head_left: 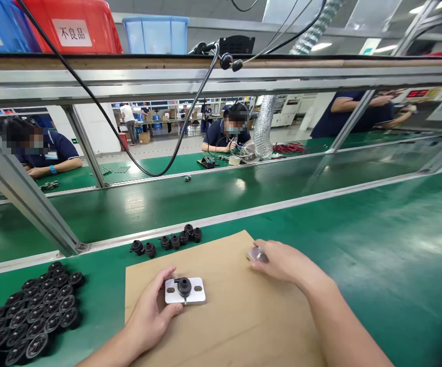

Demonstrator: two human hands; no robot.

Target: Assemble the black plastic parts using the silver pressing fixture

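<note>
My left hand [154, 311] grips the left end of a silvery-white plate [198, 297] that has two oblong slots. At the plate's middle sits a round black fitting [184, 287] with a small side spout. Over the far right part of the brown cardboard sheet [239, 316], my right hand [282, 259] is closed on a small greyish, shiny block [257, 254]; its exact kind cannot be made out. Behind the cardboard stand several small black fittings [175, 241] that look like the one on the plate.
Several black round parts [33, 311] are grouped on the green bench at left. A metal frame post [25, 178] slants up there, and a shelf [221, 76] with bins crosses above. A black cable [155, 175] hangs down. Co-workers sit across the line.
</note>
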